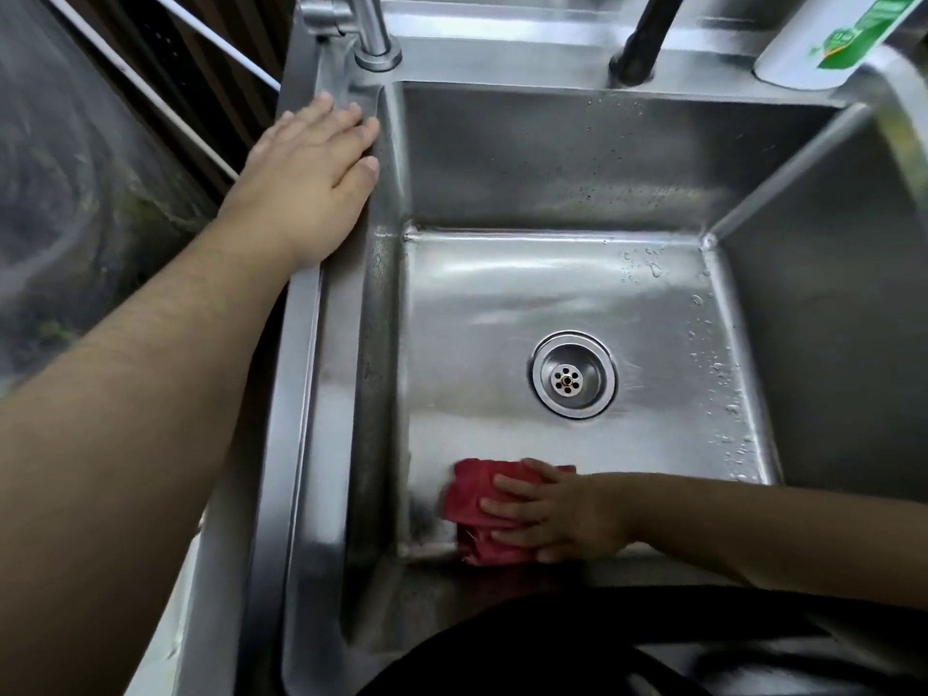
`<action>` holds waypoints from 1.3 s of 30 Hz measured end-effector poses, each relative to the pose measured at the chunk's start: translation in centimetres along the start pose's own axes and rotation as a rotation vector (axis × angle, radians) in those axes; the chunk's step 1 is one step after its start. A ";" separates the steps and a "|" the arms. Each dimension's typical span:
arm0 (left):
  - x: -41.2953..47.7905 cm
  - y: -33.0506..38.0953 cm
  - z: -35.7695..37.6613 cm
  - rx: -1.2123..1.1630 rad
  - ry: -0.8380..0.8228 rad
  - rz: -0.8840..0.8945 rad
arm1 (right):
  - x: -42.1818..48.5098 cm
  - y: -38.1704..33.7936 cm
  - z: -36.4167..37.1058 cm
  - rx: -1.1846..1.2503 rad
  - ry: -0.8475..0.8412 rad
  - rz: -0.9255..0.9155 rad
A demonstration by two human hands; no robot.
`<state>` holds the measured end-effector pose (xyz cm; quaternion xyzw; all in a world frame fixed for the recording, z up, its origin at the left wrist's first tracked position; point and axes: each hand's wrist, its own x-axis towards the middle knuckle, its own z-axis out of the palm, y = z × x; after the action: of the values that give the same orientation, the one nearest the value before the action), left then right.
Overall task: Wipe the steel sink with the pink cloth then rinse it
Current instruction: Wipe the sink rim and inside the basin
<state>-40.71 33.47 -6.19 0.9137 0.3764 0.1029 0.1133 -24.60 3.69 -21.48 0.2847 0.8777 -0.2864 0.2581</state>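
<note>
The steel sink (552,293) fills the middle of the view, with a round drain (572,375) in its floor. A crumpled pink-red cloth (474,504) lies at the near left corner of the sink floor. My right hand (547,514) presses flat on the cloth, fingers spread over it. My left hand (311,178) rests palm down on the sink's left rim, fingers apart and holding nothing. Water drops dot the right side of the basin floor.
A steel tap base (377,55) stands at the back left corner of the rim and a dark spout (643,37) rises at the back. A white bottle with a green label (828,42) lies at the back right. A dark wall is left of the sink.
</note>
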 end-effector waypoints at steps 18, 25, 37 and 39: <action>-12.8 14.8 13.8 0.144 -0.917 1.101 | -19.5 -16.4 -0.8 0.576 0.917 1.145; -13.6 14.3 16.3 0.152 -1.034 1.057 | -18.6 -16.4 1.3 0.512 0.992 1.210; -13.3 9.8 18.4 0.409 -0.903 1.298 | -18.4 -16.4 1.0 0.345 0.809 1.276; -13.0 9.5 19.2 0.320 -0.843 1.347 | -18.1 -16.4 0.9 0.346 0.821 1.417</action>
<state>-38.19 15.13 -23.15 0.9114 -0.3187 -0.2589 0.0271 -22.23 -14.33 -5.18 0.8864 0.4589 -0.0604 -0.0103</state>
